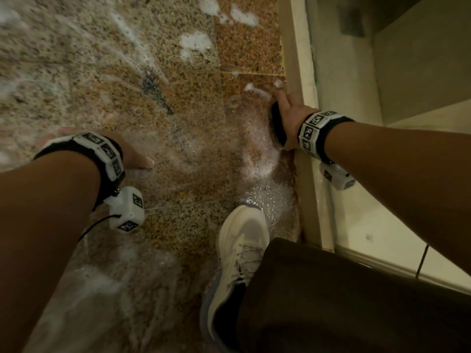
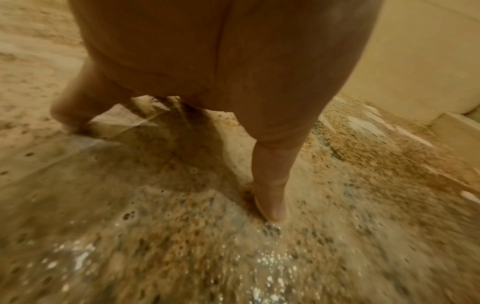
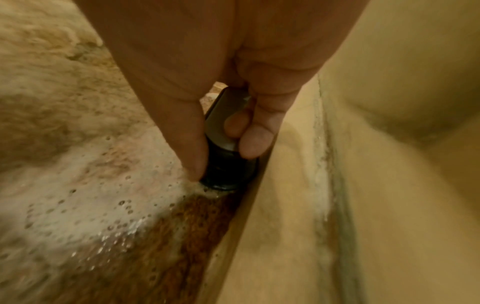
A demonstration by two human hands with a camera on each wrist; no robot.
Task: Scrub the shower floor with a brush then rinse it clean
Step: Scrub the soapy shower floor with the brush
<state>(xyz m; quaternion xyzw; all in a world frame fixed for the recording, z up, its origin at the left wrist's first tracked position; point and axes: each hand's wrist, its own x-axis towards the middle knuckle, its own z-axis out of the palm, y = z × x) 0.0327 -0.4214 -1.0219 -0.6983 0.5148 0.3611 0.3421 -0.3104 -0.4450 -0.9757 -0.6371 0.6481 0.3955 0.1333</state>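
A black scrub brush (image 1: 277, 127) sits on the speckled granite shower floor (image 1: 178, 118), hard against the cream curb (image 1: 302, 159) on the right. My right hand (image 1: 290, 115) grips it, thumb on one side and curled fingers (image 3: 255, 142) on the other of the brush (image 3: 228, 164). White foam (image 1: 260, 159) lies around the bristles and across the wet floor (image 3: 78, 205). My left hand (image 1: 102, 149) rests flat on the wet floor (image 2: 182, 246) at the left, thumb (image 2: 272, 195) and fingers spread, holding nothing.
My white sneaker (image 1: 239, 253) stands on the wet floor below the brush, with a dark trouser leg (image 1: 344, 301) beside it. Beyond the curb is a pale tiled floor (image 1: 369, 225). Patches of foam (image 1: 196, 44) dot the far floor.
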